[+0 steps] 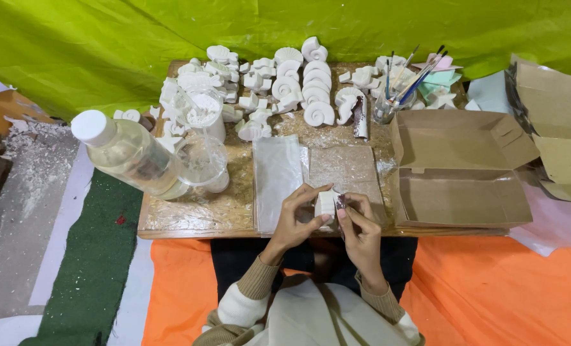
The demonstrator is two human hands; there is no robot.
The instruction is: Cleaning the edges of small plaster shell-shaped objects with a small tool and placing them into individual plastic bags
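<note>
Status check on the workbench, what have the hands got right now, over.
Left hand holds small white plaster piece. Right hand presses small dark tool to it. Plastic sheet and open cardboard box alongside, nothing blocking.

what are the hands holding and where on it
The left hand pinches a small white plaster piece by its top and left side. The right hand holds a small dark tool against the piece's right edge.
</note>
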